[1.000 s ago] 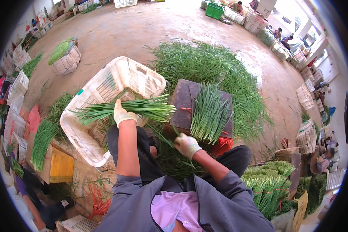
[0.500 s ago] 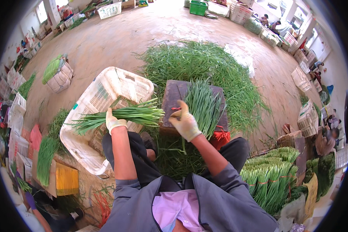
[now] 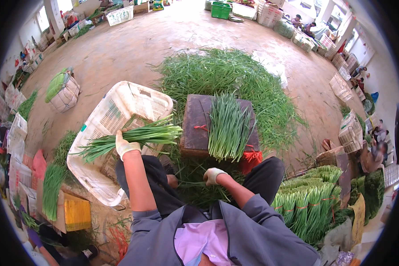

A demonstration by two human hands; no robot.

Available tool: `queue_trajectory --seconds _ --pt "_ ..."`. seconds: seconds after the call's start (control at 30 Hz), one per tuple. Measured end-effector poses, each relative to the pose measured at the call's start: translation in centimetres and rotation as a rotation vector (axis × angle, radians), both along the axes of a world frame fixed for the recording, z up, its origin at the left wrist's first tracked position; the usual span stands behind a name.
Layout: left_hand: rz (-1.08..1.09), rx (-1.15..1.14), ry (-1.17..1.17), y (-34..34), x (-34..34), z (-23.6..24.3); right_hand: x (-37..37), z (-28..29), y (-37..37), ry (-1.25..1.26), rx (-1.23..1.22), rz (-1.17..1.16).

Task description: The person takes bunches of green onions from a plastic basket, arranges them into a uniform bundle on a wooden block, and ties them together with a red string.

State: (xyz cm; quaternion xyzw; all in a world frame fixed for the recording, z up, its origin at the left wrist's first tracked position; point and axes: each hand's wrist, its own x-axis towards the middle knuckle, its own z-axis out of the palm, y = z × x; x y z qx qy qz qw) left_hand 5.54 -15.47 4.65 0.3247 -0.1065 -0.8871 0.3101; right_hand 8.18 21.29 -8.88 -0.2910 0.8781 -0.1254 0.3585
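My left hand (image 3: 126, 145), in a pale glove, is wrapped round a bunch of green chives (image 3: 157, 133). The bunch lies level above the white plastic crate (image 3: 85, 138), pale stem ends to the right. Between my knees, low in front of me, is my gloved right hand (image 3: 213, 176). Its fingers are closed, and a few long chive leaves (image 3: 191, 182) run out from them to the left. On the dark wooden block (image 3: 196, 116) rests a loose pile of chives (image 3: 230, 128), with a red tie (image 3: 201, 128) beside it.
Loose chives (image 3: 217, 66) cover the floor beyond the block. A bundle of red ties (image 3: 251, 160) hangs at its near right corner. Several tied chive bunches (image 3: 308, 199) stand to my right. A yellow box (image 3: 77, 213) and a co-worker's purple-gloved hand (image 3: 33, 235) are at left.
My right hand has moved from the chives on the block down toward me, between my knees. The left hand still holds its bunch, shifted slightly left.
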Motion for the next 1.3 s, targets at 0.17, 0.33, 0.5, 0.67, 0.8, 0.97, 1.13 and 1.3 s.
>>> queue_trajectory --seconds 0.17,0.33,0.5,0.67,0.8,0.97,1.13,1.3 --pt "0.004 -0.010 -0.022 -1.2 0.9 -0.2 -1.9 6.8 -3.2 0.349 -0.729 -0.525" --pt "-0.039 -0.022 -0.011 0.1 0.1 0.3 -4.8 13.5 -7.4 0.111 -0.829 -0.593" --pt "-0.084 0.008 0.012 0.7 -0.2 0.4 -5.5 12.4 -12.1 -0.176 -0.865 -0.797" --pt "-0.080 -0.014 -0.010 -0.2 0.4 0.3 -4.7 11.5 -12.5 -0.416 -1.166 -0.924" --pt "-0.072 0.048 -0.021 0.5 0.1 0.8 -4.2 11.9 -11.9 -0.545 -1.231 -0.966" --pt "-0.117 0.044 0.066 -0.2 0.4 0.1 -4.7 12.0 -11.6 -0.784 -1.252 -0.975" --pt "-0.074 0.018 -0.001 -0.7 0.4 0.2 -4.8 11.2 -10.6 -0.769 -1.430 -1.077" --pt "-0.031 -0.013 0.198 -2.2 1.4 0.8 -2.7 7.0 -6.4 -0.040 -1.027 -0.829"
